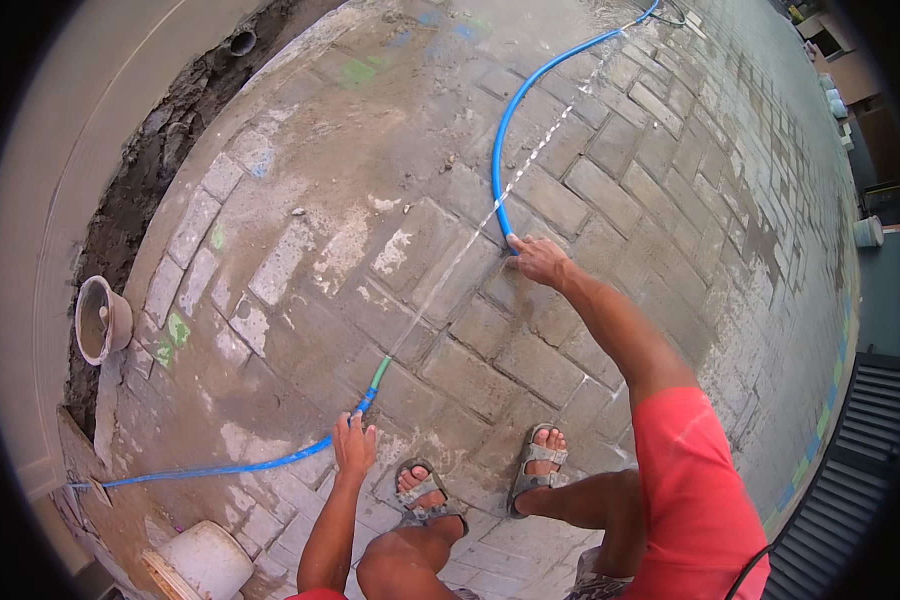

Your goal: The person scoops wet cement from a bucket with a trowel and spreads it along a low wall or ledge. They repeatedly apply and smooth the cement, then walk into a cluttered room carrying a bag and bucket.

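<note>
My left hand (pixel 355 440) grips a thin blue hose (pixel 270 463) at the lower middle, close to where it joins a short green nozzle piece (pixel 380 371). A narrow stream of water shoots from the green end up the paving. My right hand (pixel 538 258) holds the end of a thicker blue hose (pixel 502 150), which curves away to the top of the view. The water stream passes just beside that hose. My sandalled feet stand on grey herringbone pavers (pixel 490 380) below my hands.
A dark dirt trench (pixel 132 205) runs along the pale wall (pixel 60 250) on the left, with a pipe opening (pixel 243 43) in it. A cement-stained bucket (pixel 103 319) stands by the trench, a white bucket (pixel 198 563) at lower left. Containers (pixel 868 232) and a slatted dark panel (pixel 850 460) line the right.
</note>
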Motion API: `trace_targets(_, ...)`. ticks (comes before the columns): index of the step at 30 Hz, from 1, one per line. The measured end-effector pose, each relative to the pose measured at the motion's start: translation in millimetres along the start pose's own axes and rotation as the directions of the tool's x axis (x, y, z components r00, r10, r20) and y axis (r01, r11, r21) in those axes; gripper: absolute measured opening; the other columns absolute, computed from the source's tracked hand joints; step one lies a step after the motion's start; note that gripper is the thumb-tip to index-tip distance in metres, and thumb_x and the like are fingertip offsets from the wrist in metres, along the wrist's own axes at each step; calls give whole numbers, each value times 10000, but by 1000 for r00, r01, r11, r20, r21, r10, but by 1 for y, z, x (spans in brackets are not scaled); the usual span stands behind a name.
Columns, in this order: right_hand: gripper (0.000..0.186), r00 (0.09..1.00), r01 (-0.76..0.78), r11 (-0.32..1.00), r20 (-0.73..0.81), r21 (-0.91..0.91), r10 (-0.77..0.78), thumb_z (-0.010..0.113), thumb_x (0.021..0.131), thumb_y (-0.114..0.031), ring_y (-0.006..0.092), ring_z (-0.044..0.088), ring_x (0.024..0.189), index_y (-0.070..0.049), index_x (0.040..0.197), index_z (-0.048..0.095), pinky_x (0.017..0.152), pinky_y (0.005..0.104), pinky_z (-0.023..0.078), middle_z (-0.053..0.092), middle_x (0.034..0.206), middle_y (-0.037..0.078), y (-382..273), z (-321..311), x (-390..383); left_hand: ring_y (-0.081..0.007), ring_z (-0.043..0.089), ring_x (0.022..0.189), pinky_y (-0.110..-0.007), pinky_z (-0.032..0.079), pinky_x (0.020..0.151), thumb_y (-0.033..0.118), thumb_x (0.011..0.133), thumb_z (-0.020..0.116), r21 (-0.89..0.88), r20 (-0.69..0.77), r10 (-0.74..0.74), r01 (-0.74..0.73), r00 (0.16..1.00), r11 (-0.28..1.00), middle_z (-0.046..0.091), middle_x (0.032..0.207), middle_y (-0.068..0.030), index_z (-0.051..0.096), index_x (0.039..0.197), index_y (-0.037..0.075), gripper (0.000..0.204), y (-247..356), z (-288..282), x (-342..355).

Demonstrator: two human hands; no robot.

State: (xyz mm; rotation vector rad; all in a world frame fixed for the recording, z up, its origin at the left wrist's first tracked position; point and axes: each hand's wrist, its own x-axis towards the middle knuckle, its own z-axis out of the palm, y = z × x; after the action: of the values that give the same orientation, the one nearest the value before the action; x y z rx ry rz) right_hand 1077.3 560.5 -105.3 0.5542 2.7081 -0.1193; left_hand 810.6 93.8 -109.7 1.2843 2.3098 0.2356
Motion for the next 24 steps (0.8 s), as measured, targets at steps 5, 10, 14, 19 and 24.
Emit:
trace_targets(5, 187, 939, 312, 923, -74, -226, -335, 535, 855, -187, 254, 579, 1051, -178, 1026, 610, 874, 430, 491, 487, 1201, 56, 44, 23, 40, -354, 489, 1024, -456, 375, 910, 164, 761, 740, 170, -208, 118, -82, 971, 982, 525, 1100, -149, 572, 1232, 65, 510, -28, 30, 2)
trace_targets(10, 194, 755, 474, 788, -280, -393, -593, 574, 841, -211, 262, 598, 1032, -158, 1025, 601, 1051, 503, 319, 595, 998, 39, 30, 13, 67, -322, 542, 851, -430, 439, 743, 154, 863, 638, 88, -240, 152, -134, 959, 987, 532, 896, -120, 626, 1141, 76, 289, -46, 31, 8)
trace_targets(14, 216, 885, 441, 865, -45, -241, -463, 568, 885, -237, 253, 630, 961, -147, 1081, 563, 946, 457, 428, 620, 903, 53, -22, -6, 81, -407, 615, 804, -509, 477, 667, 223, 933, 548, -62, -174, -46, 36, 984, 997, 591, 942, -178, 601, 1192, 83, 299, -45, 7, 13)
trace_targets(19, 240, 896, 438, 899, -82, 5, -436, 557, 913, -301, 327, 645, 876, -111, 1056, 530, 728, 456, 513, 635, 908, 104, -116, -12, 91, -397, 625, 885, -505, 480, 697, 256, 940, 525, -151, -129, 22, -42, 991, 988, 661, 1002, -182, 589, 1214, 106, 319, -41, -20, 37)
trace_targets(24, 286, 861, 507, 859, -94, 73, -500, 549, 908, -371, 349, 662, 757, -95, 983, 553, 661, 462, 517, 668, 798, 149, -227, -16, 123, -390, 633, 827, -497, 480, 675, 301, 933, 542, -66, -43, 2, -5, 999, 998, 673, 902, -173, 588, 1200, 103, 335, -37, -23, 47)
